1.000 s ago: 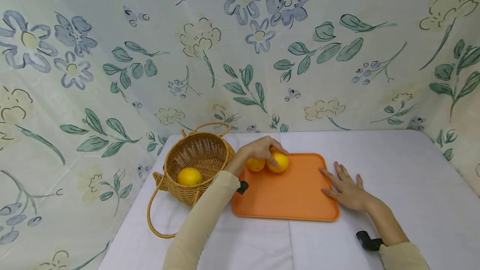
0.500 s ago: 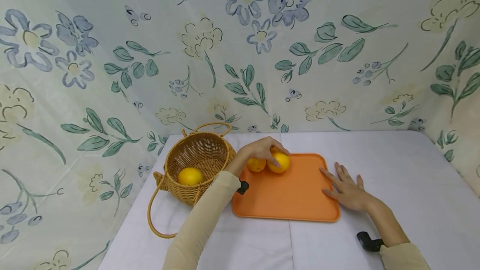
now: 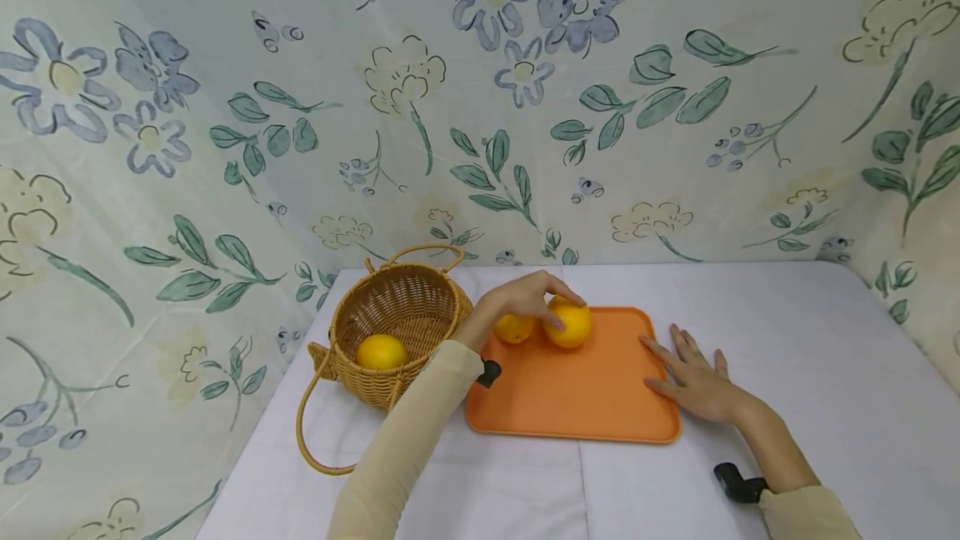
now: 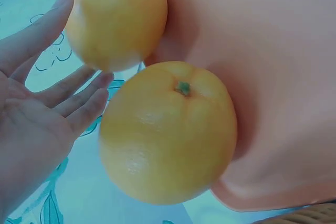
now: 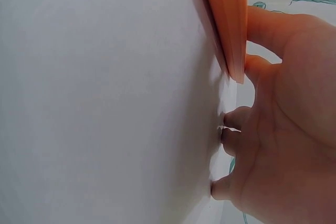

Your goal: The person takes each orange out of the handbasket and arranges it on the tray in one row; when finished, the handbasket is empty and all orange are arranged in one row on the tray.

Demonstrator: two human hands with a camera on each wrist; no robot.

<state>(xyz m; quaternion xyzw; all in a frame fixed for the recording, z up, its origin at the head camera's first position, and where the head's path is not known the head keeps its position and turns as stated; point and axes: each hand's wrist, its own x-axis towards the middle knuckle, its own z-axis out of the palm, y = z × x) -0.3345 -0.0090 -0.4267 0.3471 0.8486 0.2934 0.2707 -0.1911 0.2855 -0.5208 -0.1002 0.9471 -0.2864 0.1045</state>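
An orange [image 3: 570, 326] sits at the back of the orange tray [image 3: 573, 394]; my left hand [image 3: 525, 297] has thumb and forefinger on either side of it. In the left wrist view that orange [image 4: 118, 22] is at the top, the thumb against its side and the other fingers loosely bent below. A second orange [image 4: 168, 135], with a green stem mark, lies closer to the wrist camera. My right hand [image 3: 693, 377] is spread at the tray's right edge, some fingertips on the rim and others on the cloth.
A wicker basket [image 3: 405, 386] stands left of the tray, with a yellow-orange round fruit [image 3: 382, 352] inside and a looped handle [image 3: 302, 427] hanging toward the front. White cloth [image 3: 795, 340] covers the table. A floral curtain [image 3: 525, 148] rises behind it.
My left hand and the orange at its fingers have shifted slightly to the right, widening the gap to the second orange. The right hand stays at the tray edge.
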